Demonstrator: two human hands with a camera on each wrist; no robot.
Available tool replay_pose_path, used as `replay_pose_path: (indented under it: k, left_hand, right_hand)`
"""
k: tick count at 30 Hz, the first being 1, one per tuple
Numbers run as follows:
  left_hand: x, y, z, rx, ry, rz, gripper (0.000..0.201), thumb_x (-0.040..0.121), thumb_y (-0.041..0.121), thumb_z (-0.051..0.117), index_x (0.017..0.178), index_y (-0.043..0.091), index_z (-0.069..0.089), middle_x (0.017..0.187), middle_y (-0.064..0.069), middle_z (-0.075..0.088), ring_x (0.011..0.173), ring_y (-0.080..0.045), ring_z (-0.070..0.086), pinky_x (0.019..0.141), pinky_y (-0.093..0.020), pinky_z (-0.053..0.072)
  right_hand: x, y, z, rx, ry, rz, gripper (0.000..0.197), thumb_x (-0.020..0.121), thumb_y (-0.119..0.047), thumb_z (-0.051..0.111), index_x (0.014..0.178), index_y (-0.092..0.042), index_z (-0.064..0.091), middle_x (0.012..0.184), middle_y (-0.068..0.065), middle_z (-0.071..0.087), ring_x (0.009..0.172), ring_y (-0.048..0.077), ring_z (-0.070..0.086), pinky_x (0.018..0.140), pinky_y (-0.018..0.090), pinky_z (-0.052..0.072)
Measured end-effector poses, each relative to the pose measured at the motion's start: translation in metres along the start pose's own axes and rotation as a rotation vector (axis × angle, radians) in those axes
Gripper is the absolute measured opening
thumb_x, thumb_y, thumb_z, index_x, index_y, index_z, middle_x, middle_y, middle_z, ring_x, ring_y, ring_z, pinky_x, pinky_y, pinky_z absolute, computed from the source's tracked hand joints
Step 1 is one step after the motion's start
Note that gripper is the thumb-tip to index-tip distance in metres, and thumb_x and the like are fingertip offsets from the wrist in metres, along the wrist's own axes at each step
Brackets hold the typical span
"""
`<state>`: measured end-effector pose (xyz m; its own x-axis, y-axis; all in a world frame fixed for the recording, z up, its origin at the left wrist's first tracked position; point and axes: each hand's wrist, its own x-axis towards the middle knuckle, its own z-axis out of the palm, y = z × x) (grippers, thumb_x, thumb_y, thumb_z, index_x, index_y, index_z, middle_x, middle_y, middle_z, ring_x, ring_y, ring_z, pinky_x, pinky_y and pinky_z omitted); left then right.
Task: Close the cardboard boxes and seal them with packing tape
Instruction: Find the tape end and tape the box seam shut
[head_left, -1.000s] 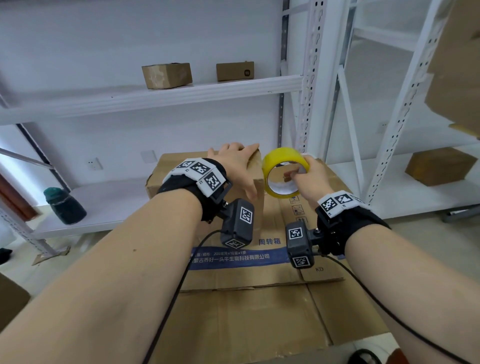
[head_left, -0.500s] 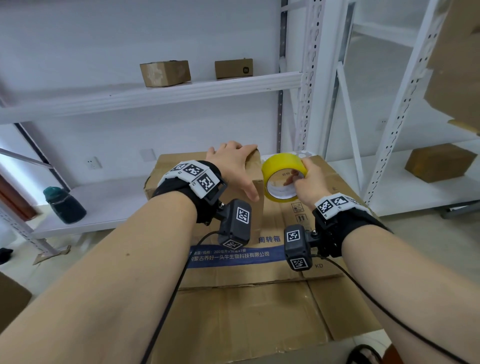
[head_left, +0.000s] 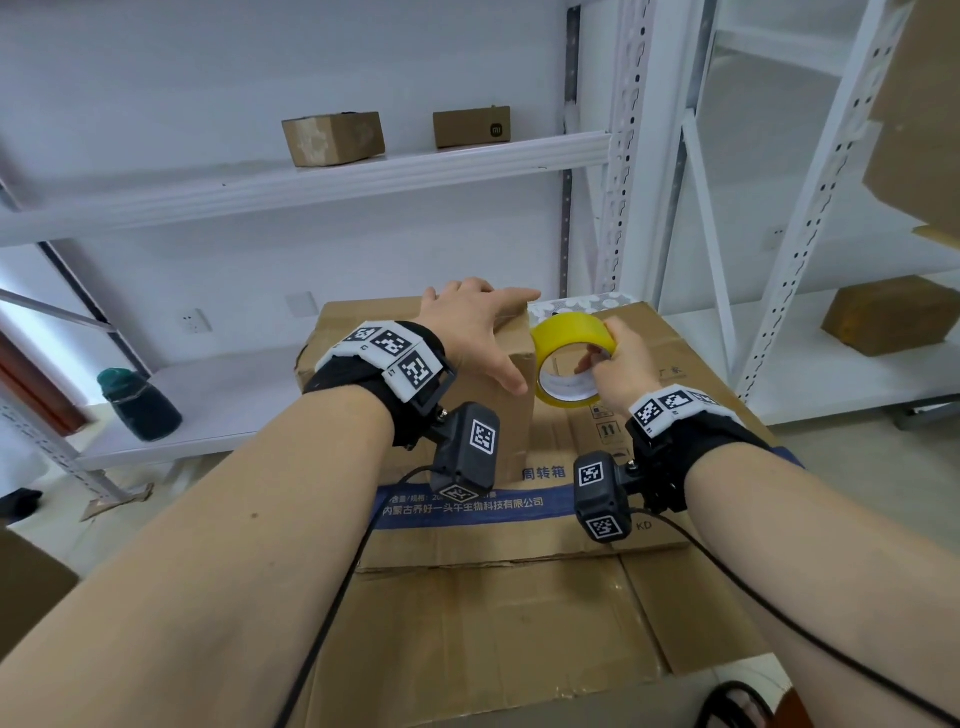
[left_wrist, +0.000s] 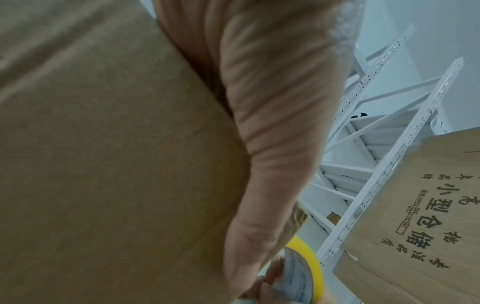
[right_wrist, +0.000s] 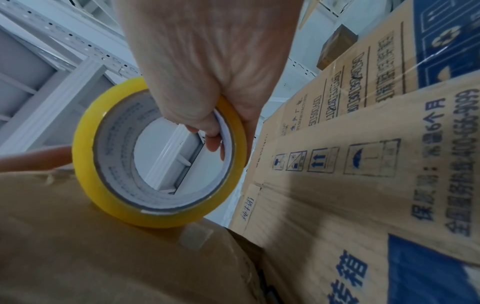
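A small brown cardboard box (head_left: 511, 426) stands on flattened printed cardboard sheets (head_left: 519, 623). My left hand (head_left: 478, 322) lies flat on the box top, fingers spread and thumb reaching down the front face; the left wrist view shows the palm (left_wrist: 272, 123) against the box (left_wrist: 103, 164). My right hand (head_left: 618, 364) grips a yellow roll of packing tape (head_left: 566, 325), fingers through its core. In the right wrist view the roll (right_wrist: 98, 185) touches the box's upper right edge (right_wrist: 103, 257), just above a short tape patch (right_wrist: 194, 238).
White metal racking (head_left: 628, 156) stands behind, with two small boxes (head_left: 332, 137) on its upper shelf. A dark green bottle (head_left: 140, 405) sits on the low shelf at left, a brown box (head_left: 888, 317) at right. A large cardboard panel (head_left: 919, 114) hangs at upper right.
My right hand has brought the tape roll down and left until it meets the box's right edge. The left hand has stayed on the box top.
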<state>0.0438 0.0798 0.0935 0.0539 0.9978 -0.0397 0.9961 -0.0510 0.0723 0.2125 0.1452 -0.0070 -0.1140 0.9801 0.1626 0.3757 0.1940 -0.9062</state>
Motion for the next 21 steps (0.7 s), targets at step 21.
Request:
replay_pose_path:
  k: [21]
  left_hand:
    - [-0.0064,0.01,-0.0035,0.029,-0.063,0.024,0.07,0.065,0.055,0.078,0.126,0.048,0.044,0.135,-0.005,0.037,0.129,-0.03,0.031,0.111,-0.055,0.017]
  right_hand:
    - [-0.0086,0.0049,-0.0008,-0.207,-0.014,-0.059,0.029,0.081,0.018,0.039,0.09,-0.008,0.046,0.085,0.018,0.054,0.084,0.029,0.054,0.073,0.037,0.042]
